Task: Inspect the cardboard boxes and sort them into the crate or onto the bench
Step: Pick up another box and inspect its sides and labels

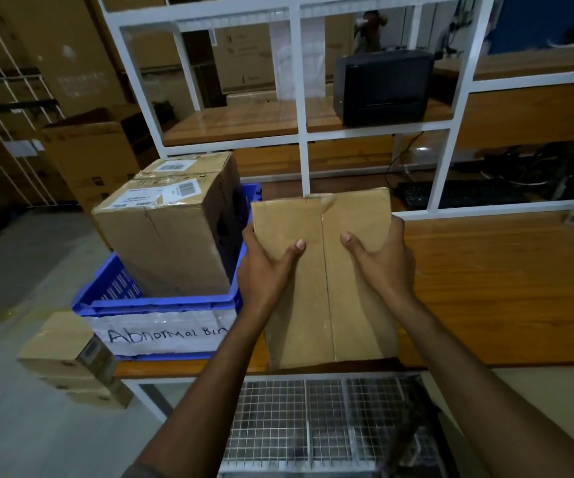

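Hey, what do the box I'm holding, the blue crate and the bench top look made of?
Held box: matte brown cardboard, taped seam down the middle. Blue crate: likely moulded plastic, smooth rim, slotted walls. Bench top: looks like varnished wood, grain and sheen showing; possibly laminate.

- Dim light; grey floor point(20, 270) at left.
- White metal frame point(299, 98) ahead, wooden shelf point(237, 122) behind it.
- Black printer point(383, 88) on shelf; keyboard point(458, 194) lower down.
- Large stacked cartons point(54, 56) far left.
- Wire-mesh rack point(313, 426) low in foreground.
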The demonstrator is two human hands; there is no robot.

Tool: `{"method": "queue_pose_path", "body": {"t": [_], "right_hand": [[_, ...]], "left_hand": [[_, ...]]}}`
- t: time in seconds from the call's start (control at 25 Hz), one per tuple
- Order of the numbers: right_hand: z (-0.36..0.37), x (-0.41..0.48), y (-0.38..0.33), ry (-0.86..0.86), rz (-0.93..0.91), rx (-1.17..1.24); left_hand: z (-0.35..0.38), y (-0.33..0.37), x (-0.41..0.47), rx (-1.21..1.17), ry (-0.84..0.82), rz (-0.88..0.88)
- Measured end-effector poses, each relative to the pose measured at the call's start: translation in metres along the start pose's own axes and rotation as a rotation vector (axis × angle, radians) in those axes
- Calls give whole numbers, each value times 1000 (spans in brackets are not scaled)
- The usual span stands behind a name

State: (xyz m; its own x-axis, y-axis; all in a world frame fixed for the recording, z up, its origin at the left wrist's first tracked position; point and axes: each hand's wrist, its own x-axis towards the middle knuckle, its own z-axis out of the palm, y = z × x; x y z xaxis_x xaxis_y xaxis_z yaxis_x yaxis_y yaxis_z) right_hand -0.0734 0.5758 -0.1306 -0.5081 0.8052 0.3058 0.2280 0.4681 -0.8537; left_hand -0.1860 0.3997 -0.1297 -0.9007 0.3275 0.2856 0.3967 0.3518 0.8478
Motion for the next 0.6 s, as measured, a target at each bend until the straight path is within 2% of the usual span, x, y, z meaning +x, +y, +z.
{"method": "queue_pose_path", "body": {"t": [0.16, 0.2, 0.28, 0.36, 0.48, 0.52, 0.6], "right_hand": [[-6, 6, 11, -221, 59, 26], [-5, 3, 17, -228, 66, 4], [1, -6, 22, -137, 60, -16], [1, -5, 24, -143, 61, -6], [-8, -6, 33, -358, 91, -8], [-7, -12, 37, -362, 99, -29], [0, -22, 43, -244, 89, -57]], "left_hand": [[2, -18, -1, -44, -130, -35], [4, -23, -5, -35, -112, -41], [8, -26, -10, -44, -45, -39], [9, -28, -10, -55, -69, -38], [7, -43, -22, -17, -214, -74], [9, -46, -29, 0, -202, -100], [14, -48, -33, -2, -146, -122]]}}
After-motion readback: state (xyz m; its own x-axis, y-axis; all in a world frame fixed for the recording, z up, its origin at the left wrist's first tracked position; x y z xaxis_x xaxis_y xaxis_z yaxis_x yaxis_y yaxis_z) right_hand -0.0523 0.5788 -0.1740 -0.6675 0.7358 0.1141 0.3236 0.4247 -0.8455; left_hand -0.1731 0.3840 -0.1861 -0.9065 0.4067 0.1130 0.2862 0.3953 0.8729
